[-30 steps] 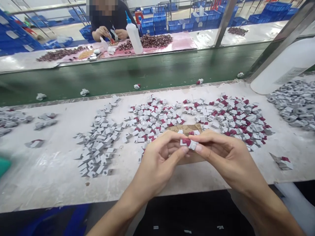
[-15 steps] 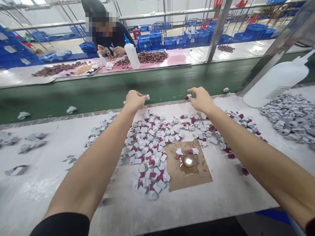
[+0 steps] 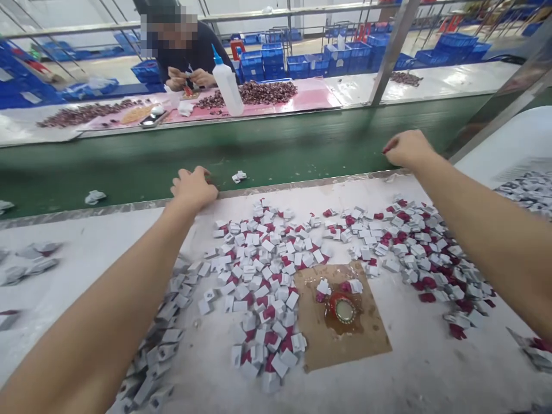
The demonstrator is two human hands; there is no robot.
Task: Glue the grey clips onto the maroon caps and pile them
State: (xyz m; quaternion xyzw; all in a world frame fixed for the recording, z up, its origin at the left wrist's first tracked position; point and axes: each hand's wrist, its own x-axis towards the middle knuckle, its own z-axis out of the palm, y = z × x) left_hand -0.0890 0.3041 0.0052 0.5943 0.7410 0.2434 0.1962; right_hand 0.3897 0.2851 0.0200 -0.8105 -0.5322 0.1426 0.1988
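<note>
My left hand [image 3: 194,187] reaches over the near edge of the green belt, fingers curled but apart, with nothing visible in them. To its right a small white and grey piece [image 3: 239,176] lies on the belt. My right hand [image 3: 407,148] is farther right above the belt, fingertips pinched on a small dark red piece [image 3: 385,151], mostly hidden. Below the hands, a heap of small grey-white blocks with dark red parts [image 3: 263,259] covers the table. On a wet cardboard sheet [image 3: 345,353] sits a round cap-like dish [image 3: 345,311] in brownish liquid, beside two red-and-white pieces [image 3: 351,286].
Another white piece [image 3: 95,197] lies on the belt [image 3: 302,144] at left. A large white bottle [image 3: 513,144] stands at right. Across the belt a person [image 3: 190,52] works by a blue-tipped bottle [image 3: 228,86] and dark red heaps [image 3: 267,95]. Blue crates [image 3: 271,60] stand behind.
My left hand has moved left, its fingers parting from a white piece now on the belt. My right hand has moved right and closed into a pinch. The view has shifted.
</note>
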